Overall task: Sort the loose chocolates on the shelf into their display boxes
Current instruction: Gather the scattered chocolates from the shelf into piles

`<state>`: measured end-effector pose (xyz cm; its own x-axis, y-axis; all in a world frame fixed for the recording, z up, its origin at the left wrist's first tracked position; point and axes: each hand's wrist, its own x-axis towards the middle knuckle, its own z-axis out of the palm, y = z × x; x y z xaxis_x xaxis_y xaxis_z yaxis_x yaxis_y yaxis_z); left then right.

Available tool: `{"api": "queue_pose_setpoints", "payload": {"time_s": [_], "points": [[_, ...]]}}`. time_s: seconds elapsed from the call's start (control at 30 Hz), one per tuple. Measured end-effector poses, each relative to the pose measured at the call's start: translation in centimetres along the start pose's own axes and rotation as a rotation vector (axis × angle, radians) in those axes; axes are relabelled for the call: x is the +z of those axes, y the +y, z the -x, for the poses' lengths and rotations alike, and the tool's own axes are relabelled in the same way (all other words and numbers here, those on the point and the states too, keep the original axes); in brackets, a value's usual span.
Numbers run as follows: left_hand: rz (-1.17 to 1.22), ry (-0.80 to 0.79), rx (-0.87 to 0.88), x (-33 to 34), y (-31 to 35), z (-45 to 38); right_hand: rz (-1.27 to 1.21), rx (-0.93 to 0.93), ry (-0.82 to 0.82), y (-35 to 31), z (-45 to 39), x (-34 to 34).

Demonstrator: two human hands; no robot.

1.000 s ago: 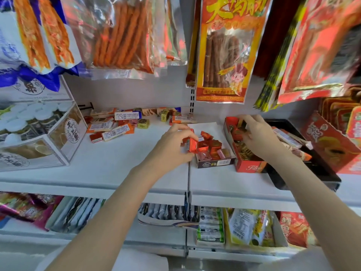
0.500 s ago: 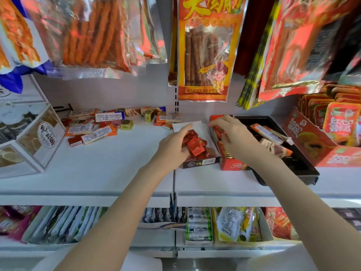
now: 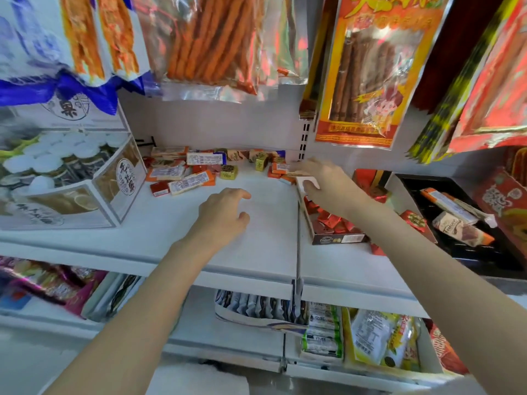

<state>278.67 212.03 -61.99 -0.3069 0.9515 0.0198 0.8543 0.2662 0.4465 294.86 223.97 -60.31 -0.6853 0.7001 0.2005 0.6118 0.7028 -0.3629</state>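
Observation:
Loose chocolates (image 3: 185, 173) lie in a pile at the back of the white shelf (image 3: 256, 246): orange and white bars, red squares and gold cubes (image 3: 229, 172). My right hand (image 3: 322, 186) reaches to the pile's right end, fingertips on an orange bar (image 3: 278, 168) and thumb on the white flap of a small dark display box (image 3: 339, 238). That box holds red foil squares. A red display box (image 3: 370, 181) stands behind my right forearm. My left hand (image 3: 225, 215) hovers over bare shelf with fingers apart, holding nothing.
A black tray (image 3: 470, 252) with wrapped bars sits at right, next to a red carton (image 3: 502, 201). A clear case of white-lidded jars (image 3: 71, 181) fills the left end. Snack bags (image 3: 370, 72) hang low overhead. Packets fill the lower shelf (image 3: 322, 329).
My right hand left the red display box and moved left and back to the loose pile. My left hand let go of the red squares at the small box and drew left over bare shelf.

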Motion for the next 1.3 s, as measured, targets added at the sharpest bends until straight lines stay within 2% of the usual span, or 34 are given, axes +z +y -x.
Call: {"api": "queue_pose_setpoints", "payload": {"time_s": [0.2, 0.33, 0.47, 0.6, 0.7, 0.8, 1.0, 1.1, 1.2, 1.3], "points": [[0.023, 0.004, -0.039, -1.2, -2.7, -0.6, 0.304, 0.108, -0.301, 0.7, -7.7, 3.7], [0.032, 0.029, -0.025, -1.7, -3.8, -1.4, 0.434, -0.022, -0.262, -0.1, -8.8, 4.8], [0.023, 0.031, -0.032, -1.9, -4.3, -1.5, 0.351, -0.138, -0.254, -1.7, -8.4, 5.5], [0.006, -0.003, -0.07, -1.7, -5.0, -1.4, 0.059, -0.145, -0.289, -3.2, -5.9, 6.3], [0.001, -0.034, -0.088, -1.6, -5.7, -1.4, 0.097, -0.199, -0.138, -3.3, -4.1, 6.3], [-0.002, -0.057, -0.094, -1.4, -5.9, -1.4, 0.012, -0.112, 0.038, -3.2, -4.0, 5.2], [0.031, -0.035, -0.056, -0.4, -4.8, -2.5, -0.198, 0.056, 0.147, -2.0, -6.9, 3.0], [0.048, -0.056, 0.033, 0.5, -3.0, -3.7, 0.073, 0.065, 0.076, -1.0, -7.5, 2.5], [-0.057, -0.114, 0.128, 1.6, -1.3, -4.8, 0.466, 0.125, -0.141, -0.4, -7.4, 2.6], [-0.121, -0.128, 0.145, 2.1, -1.0, -5.3, 0.691, 0.013, -0.228, -0.4, -7.3, 2.9]]}}
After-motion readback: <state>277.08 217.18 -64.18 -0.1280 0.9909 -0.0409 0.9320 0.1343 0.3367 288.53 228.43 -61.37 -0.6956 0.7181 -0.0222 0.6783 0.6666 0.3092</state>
